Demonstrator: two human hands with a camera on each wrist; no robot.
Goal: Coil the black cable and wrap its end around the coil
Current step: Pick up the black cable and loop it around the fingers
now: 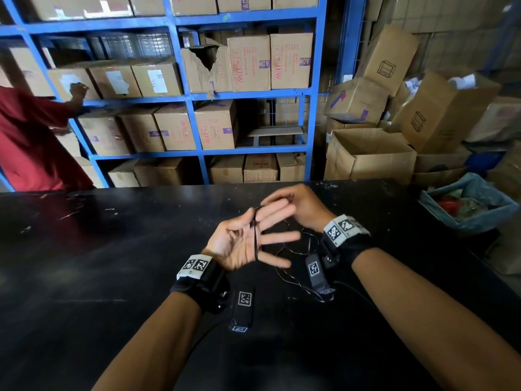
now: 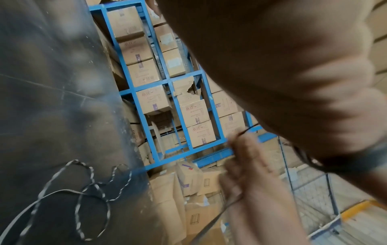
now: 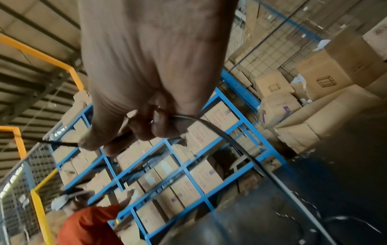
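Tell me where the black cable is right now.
In the head view, the black cable crosses the open left hand, the right hand pinches it, and the slack lies on the black table.

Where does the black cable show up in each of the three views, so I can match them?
Head: the cable runs across the open left hand, centre, up to the right hand.
Left wrist: slack loops lie on the table, lower left.
Right wrist: gripped by the right hand, centre, trailing down to the right.
Shared landmark: the blue shelving full of boxes.
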